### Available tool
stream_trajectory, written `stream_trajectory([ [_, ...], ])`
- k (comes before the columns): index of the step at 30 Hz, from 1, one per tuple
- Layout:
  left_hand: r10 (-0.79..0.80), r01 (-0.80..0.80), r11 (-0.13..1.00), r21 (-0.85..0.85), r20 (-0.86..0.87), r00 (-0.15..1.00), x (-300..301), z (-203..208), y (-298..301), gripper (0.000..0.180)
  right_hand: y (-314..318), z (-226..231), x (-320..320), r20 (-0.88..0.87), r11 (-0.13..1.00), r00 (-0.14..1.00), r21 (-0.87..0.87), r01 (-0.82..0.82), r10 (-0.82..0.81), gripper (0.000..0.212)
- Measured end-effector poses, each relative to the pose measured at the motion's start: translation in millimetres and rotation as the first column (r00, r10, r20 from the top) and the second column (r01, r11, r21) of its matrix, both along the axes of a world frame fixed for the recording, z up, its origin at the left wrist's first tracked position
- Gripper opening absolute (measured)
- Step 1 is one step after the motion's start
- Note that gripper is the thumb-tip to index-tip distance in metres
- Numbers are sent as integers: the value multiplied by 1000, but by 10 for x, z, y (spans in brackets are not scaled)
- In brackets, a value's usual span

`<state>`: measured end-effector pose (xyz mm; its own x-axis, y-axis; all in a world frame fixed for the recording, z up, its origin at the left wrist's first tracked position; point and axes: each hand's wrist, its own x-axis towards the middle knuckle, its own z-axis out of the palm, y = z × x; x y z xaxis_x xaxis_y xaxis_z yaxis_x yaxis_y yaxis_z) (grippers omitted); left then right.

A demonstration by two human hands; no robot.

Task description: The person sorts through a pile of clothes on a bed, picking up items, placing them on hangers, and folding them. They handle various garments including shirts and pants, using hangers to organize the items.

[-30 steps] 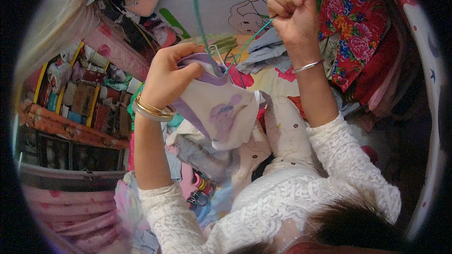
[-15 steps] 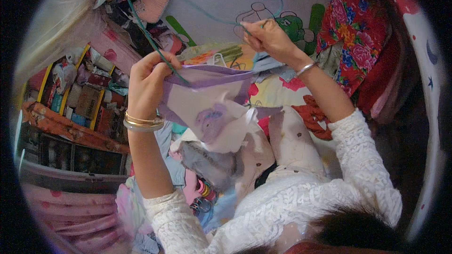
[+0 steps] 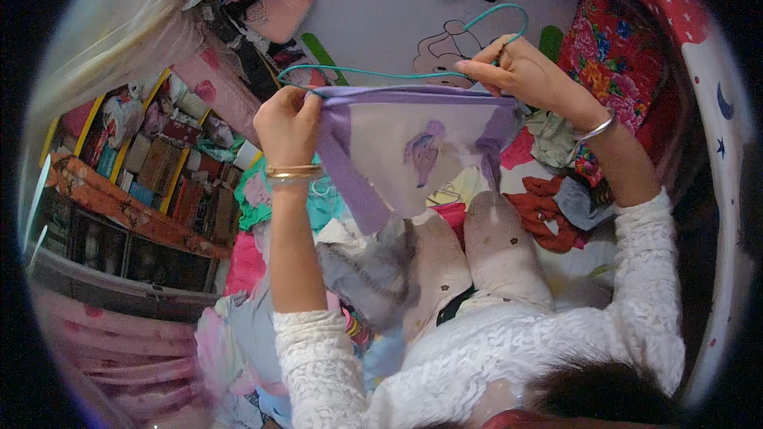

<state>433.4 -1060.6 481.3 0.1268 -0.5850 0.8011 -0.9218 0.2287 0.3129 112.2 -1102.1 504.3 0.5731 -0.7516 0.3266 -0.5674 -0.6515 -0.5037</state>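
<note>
While a small pale garment with purple trim and a purple printed figure point(image 3: 413, 151) is stretched level between both raised hands, a thin teal wire hanger point(image 3: 373, 74) is seen lying along its upper edge. The left hand point(image 3: 288, 123) is closed on the garment's left corner together with the hanger's end; the right hand point(image 3: 520, 71) is pinched on the right corner, just below the hanger's hook. The garment is held in the air above the person's lap, well above a heap of mixed clothing point(image 3: 556, 206) spread on a bed with a pale printed sheet point(image 3: 397, 24). Gold bangles point(image 3: 292, 172) are worn on the left wrist, a silver bangle point(image 3: 594, 129) on the right, and white lace sleeves point(image 3: 652, 286) cover both upper forearms. Shelves crowded with boxes point(image 3: 151, 167) are visible at the left.

It is judged that the wire could slip free of the trim if either pinch is loosened, as it cannot be told whether the hanger is threaded inside the garment or only laid against it. The garment could then be dropped into the heap below. The stretched purple edge could also be snagged or pulled out of shape by the wire's end.
</note>
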Motion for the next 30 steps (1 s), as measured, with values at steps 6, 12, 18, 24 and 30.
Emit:
stream_trajectory([
  [6, 97, -91, 995, 35, -336, 937, 628, 199, 98, 18, -161, -633, -629, -384, 951, 877, -220, 218, -290, 40],
  [12, -230, 434, 827, 357, -489, 841, -716, -1418, -324, 27, -217, -931, -1150, -519, 915, 759, -303, 265, -392, 41],
  [18, -359, 828, 381, 411, -760, 542, -2369, -2744, -93, 23, 30, -937, -1776, -503, 803, 657, -139, 580, -562, 45],
  [24, -398, 946, 220, 239, -863, 310, -2483, -2361, -139, 26, 837, -1702, -1900, -330, 646, 591, -82, 759, -736, 27],
  [30, -682, 891, -226, -394, -589, -434, -1540, -117, -169, 41, 1301, -2565, -1991, -247, 516, 546, 179, 838, -801, 26],
])
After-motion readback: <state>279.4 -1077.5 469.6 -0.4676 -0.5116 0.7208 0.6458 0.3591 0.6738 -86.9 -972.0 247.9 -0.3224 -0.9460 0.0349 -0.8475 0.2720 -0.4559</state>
